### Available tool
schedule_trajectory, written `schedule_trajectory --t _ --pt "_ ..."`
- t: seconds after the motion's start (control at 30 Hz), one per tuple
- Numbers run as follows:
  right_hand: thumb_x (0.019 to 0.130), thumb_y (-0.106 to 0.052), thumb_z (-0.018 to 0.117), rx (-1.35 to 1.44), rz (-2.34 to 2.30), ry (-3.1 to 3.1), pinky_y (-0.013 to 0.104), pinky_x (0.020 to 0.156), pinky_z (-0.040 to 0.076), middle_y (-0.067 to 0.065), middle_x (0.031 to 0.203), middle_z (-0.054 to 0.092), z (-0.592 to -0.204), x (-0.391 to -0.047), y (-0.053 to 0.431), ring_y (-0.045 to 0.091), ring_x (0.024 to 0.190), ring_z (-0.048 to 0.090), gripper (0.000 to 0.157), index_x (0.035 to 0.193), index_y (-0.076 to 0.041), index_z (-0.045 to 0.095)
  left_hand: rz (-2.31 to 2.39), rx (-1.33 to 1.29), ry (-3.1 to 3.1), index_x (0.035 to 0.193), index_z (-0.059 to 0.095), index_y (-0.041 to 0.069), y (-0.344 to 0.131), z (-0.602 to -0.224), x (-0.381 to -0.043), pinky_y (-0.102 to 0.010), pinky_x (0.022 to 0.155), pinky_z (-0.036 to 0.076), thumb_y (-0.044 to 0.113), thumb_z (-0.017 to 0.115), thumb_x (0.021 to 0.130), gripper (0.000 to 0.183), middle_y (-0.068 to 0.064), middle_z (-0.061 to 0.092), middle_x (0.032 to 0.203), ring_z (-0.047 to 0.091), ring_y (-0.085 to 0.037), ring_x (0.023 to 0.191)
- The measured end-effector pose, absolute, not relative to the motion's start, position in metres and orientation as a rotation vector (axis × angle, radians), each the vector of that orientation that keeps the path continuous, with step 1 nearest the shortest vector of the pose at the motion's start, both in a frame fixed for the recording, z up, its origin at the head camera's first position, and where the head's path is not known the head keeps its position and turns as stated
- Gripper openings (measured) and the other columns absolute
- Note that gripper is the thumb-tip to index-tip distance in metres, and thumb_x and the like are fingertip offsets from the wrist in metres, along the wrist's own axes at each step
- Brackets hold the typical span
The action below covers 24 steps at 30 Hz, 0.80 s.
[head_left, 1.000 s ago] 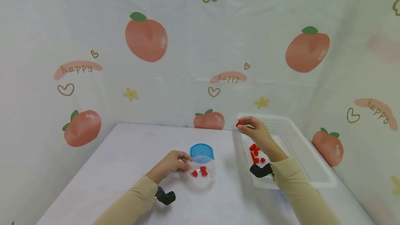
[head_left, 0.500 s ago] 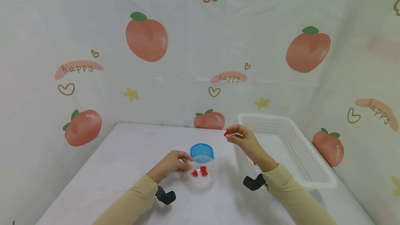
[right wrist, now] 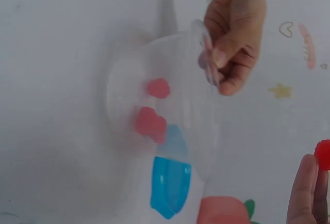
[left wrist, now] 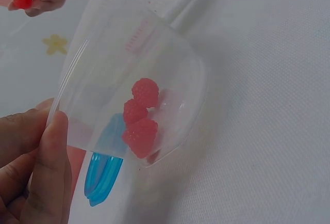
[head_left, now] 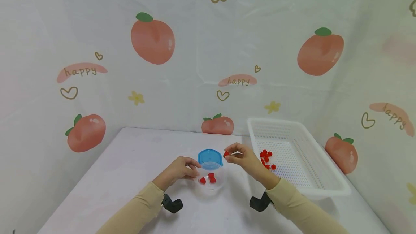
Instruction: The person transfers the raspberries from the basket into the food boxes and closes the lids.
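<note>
A clear plastic tub [head_left: 209, 190] stands on the table with 3 red raspberries [left wrist: 145, 92] at its bottom. My left hand [head_left: 180, 168] pinches the tub's rim on its left side, thumb and fingers on either face of the wall. Up and to the right of the tub, my right hand [head_left: 242, 157] holds one raspberry [head_left: 226, 153] between thumb and fingertips. That raspberry also shows at the right edge of the right wrist view. Just behind the tub lies a blue lid [head_left: 209, 156], partly seen through the clear wall.
To the right is a white perforated basket [head_left: 331, 190], with several more raspberries [head_left: 266, 156] along its left side. A patterned cloth [head_left: 182, 93] hangs behind the table [head_left: 136, 154].
My right hand has come from over the basket leftward and down toward the tub, carrying the raspberry. My left hand and the tub stay where they were.
</note>
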State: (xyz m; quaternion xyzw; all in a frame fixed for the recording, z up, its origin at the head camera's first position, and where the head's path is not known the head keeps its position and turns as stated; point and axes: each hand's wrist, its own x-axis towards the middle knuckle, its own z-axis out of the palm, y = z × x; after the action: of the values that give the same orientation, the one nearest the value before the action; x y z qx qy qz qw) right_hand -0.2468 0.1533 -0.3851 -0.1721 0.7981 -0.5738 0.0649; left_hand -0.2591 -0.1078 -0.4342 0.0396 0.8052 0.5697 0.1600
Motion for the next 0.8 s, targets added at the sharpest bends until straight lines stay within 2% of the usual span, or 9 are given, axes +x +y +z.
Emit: schedule_trajectory --t 0.2,0.5,0.8 --pt "0.09 -0.015 0.068 -0.52 -1.693 2.405 0.032 0.086 0.057 0.014 0.108 0.062 -0.396 -0.241 0.148 0.024 0.094 0.066 0.029 0.113 0.001 0.059 1.637 0.105 2.288 0.103 0.07 0.0 -0.108 -0.434 -0.26 -0.026 0.065 0.059 0.0 0.076 0.079 0.025 -0.006 0.055 0.08 0.062 -0.013 0.063" --pt "0.089 -0.016 0.069 -0.519 -1.604 2.39 0.041 0.087 0.057 0.011 0.106 0.062 -0.409 -0.235 0.143 0.019 0.092 0.064 0.033 0.115 0.002 0.059 1.635 0.117 2.29 0.104 0.07 0.0 -0.108 -0.435 -0.26 -0.026 0.065 0.059 0.002 0.076 0.08 0.025 -0.006 0.054 0.08 0.061 -0.013 0.062" --pt "0.088 -0.016 0.07 -0.534 -1.533 2.392 0.03 0.082 0.058 0.008 0.104 0.062 -0.422 -0.235 0.14 0.017 0.09 0.062 0.033 0.113 0.003 0.06 1.622 0.122 2.301 0.104 0.069 0.0 -0.107 -0.434 -0.26 -0.027 0.066 0.059 0.0 0.075 0.08 0.024 -0.007 0.056 0.081 0.062 -0.013 0.064"
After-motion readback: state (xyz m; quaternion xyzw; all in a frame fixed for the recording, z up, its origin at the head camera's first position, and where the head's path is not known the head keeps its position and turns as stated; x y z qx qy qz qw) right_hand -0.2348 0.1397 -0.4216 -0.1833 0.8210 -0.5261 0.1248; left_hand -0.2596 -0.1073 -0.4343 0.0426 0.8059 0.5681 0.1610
